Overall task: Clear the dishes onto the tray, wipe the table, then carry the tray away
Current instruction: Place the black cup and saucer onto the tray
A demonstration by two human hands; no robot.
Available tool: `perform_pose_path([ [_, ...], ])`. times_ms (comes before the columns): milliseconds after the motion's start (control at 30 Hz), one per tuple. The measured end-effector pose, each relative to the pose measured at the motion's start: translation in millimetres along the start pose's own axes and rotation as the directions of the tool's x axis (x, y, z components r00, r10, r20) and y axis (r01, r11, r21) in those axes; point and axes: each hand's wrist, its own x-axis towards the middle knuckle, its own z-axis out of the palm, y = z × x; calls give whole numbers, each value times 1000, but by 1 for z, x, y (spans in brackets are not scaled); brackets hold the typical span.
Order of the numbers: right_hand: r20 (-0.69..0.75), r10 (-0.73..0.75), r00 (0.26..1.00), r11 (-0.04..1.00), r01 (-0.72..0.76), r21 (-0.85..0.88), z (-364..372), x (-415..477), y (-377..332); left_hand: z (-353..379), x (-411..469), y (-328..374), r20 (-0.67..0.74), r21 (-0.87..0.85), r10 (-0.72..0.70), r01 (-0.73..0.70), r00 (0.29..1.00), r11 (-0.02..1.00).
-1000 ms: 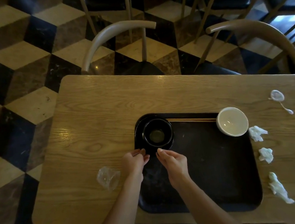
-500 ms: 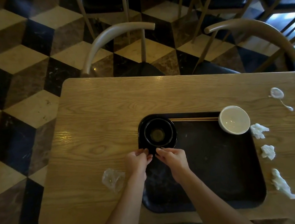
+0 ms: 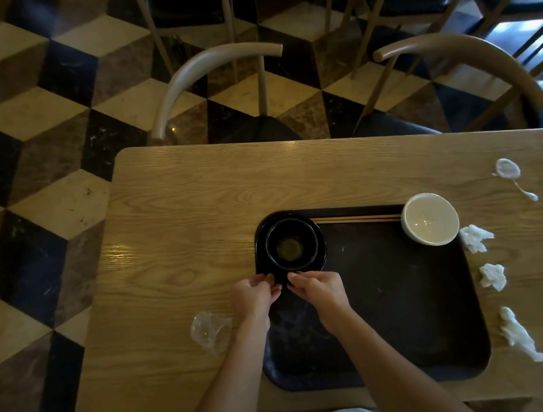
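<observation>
A black tray (image 3: pixel 393 293) lies on the wooden table (image 3: pixel 179 217). In its far left corner a black bowl (image 3: pixel 291 244) sits on a black plate (image 3: pixel 262 261). Wooden chopsticks (image 3: pixel 357 220) lie along the tray's far edge, and a white bowl (image 3: pixel 430 219) rests on its far right corner. My left hand (image 3: pixel 253 293) and my right hand (image 3: pixel 317 285) are side by side at the plate's near rim, fingertips pinched on it.
Three crumpled white tissues (image 3: pixel 474 237) (image 3: pixel 493 276) (image 3: pixel 518 334) lie right of the tray. A white spill (image 3: pixel 508 170) marks the far right of the table. Crumpled clear plastic (image 3: pixel 210 329) lies left of my left hand. Two chairs (image 3: pixel 211 62) (image 3: pixel 467 55) stand behind the table.
My two hands have drawn closer together at the near rim of the black plate. The plate and bowl stay in the tray's far left corner.
</observation>
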Motion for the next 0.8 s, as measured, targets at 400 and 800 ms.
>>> perform_pose_path([
  [400, -61, -53, 997, 986, 42, -159, 3, -10, -3, -3, -6, 5, 32, 52, -16, 15, 999, 999],
  [800, -73, -231, 970, 923, 195, -331, 6, -34, -14, -20, -23, 13, 215, 298, 26, -91, 976, 950],
])
